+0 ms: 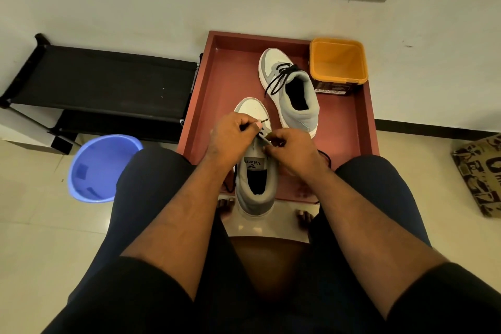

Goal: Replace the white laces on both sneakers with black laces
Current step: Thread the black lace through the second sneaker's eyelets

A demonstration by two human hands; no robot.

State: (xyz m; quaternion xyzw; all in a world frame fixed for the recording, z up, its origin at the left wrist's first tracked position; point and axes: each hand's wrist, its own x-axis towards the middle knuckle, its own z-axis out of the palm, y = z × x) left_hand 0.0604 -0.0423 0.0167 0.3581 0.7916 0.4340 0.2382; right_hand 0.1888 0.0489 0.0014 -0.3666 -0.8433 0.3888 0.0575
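Left hand (230,135) pinched the thin black lace tip (264,120), and right hand (291,153) gripped the grey fabric sneaker (254,184) at its eyelets, on a shallow reddish-brown tray (230,76) over glossy cream floor tiles (40,225).

A second grey sneaker (291,89), black-laced, lay beside a square orange plastic tub (339,62).

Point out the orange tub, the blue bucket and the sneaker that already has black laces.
orange tub (339,62): head view, on its inner back wall.
blue bucket (93,168): head view, on its inside bottom.
laced sneaker (311,114): head view, on its grey heel side.
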